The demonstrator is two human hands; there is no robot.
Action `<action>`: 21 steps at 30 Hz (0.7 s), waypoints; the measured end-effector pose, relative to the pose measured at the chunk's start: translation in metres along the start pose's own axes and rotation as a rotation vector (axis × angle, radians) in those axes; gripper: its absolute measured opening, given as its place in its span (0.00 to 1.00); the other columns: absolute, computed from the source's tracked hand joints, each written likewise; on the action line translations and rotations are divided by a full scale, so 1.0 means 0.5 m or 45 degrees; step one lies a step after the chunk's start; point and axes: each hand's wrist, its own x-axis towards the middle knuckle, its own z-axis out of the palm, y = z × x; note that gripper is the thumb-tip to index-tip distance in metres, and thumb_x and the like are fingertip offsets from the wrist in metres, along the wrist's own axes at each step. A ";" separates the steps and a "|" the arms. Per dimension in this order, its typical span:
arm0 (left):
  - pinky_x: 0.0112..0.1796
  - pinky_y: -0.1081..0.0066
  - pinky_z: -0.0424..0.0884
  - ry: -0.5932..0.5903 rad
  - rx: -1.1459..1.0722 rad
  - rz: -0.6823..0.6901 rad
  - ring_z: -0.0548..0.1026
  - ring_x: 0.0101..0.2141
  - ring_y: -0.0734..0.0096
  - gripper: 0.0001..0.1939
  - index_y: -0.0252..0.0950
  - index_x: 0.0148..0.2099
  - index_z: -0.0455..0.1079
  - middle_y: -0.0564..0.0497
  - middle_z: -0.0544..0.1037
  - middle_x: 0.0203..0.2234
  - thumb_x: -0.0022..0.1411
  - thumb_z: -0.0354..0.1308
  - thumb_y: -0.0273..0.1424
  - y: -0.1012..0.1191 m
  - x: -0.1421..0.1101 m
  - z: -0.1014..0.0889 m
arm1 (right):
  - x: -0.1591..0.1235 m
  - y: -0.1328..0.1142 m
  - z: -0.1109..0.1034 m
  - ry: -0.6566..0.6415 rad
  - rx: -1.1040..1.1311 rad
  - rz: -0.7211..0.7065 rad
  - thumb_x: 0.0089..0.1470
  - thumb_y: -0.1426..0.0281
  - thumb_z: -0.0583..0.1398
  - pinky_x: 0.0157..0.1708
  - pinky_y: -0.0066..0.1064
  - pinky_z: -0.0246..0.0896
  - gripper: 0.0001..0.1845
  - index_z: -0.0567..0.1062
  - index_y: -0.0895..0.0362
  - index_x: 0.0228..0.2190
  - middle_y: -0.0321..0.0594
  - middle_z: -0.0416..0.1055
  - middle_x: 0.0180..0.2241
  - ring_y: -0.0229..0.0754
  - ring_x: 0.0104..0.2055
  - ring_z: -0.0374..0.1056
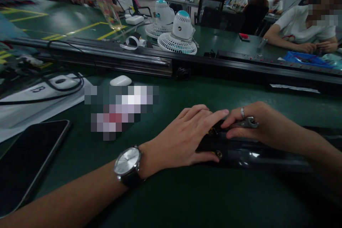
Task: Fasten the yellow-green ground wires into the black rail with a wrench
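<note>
A long, glossy black part (248, 155) with small brass-coloured fittings at its left end lies on the green table in front of me. My left hand (187, 135) grips that end, thumb on the near side and fingers over the far side. A small metal open-end wrench (249, 122) is pinched between the thumb and fingers of my right hand (267, 124). One jaw end of the wrench shows beside the ring finger area; its other end reaches toward the fittings near my left fingertips, where the contact is hidden.
A phone (34, 164) lies at the left, near a white sheet-like item (53, 87) with black cables over it. A white earbud case (120, 80) sits further back. Dark rails (149, 64) cross the table, with two white fans (177, 39) behind. Other people sit beyond.
</note>
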 end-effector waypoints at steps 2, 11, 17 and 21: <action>0.63 0.55 0.60 -0.008 -0.008 -0.006 0.62 0.63 0.53 0.53 0.35 0.74 0.43 0.39 0.67 0.62 0.61 0.69 0.49 0.002 0.002 0.001 | 0.000 0.003 -0.005 -0.023 0.040 0.012 0.62 0.64 0.67 0.40 0.31 0.70 0.06 0.82 0.50 0.41 0.33 0.83 0.40 0.42 0.41 0.78; 0.64 0.53 0.60 -0.008 -0.040 -0.021 0.61 0.63 0.52 0.57 0.40 0.76 0.36 0.40 0.65 0.63 0.61 0.70 0.47 0.002 0.004 0.009 | 0.006 -0.006 -0.009 0.046 -0.007 -0.062 0.63 0.68 0.65 0.44 0.34 0.69 0.06 0.81 0.53 0.42 0.37 0.80 0.41 0.43 0.43 0.76; 0.59 0.48 0.64 -0.048 -0.072 -0.050 0.66 0.58 0.49 0.54 0.42 0.76 0.39 0.39 0.66 0.60 0.62 0.68 0.52 0.004 0.010 0.012 | 0.008 -0.006 -0.011 0.074 -0.039 0.037 0.59 0.67 0.67 0.39 0.35 0.71 0.05 0.81 0.52 0.38 0.35 0.82 0.37 0.44 0.38 0.78; 0.55 0.49 0.67 -0.089 -0.052 -0.070 0.68 0.54 0.49 0.55 0.43 0.76 0.38 0.40 0.67 0.59 0.61 0.69 0.51 0.006 0.014 0.011 | 0.011 0.003 -0.011 0.141 -0.005 0.093 0.57 0.66 0.68 0.39 0.36 0.72 0.08 0.83 0.51 0.40 0.36 0.83 0.38 0.46 0.39 0.80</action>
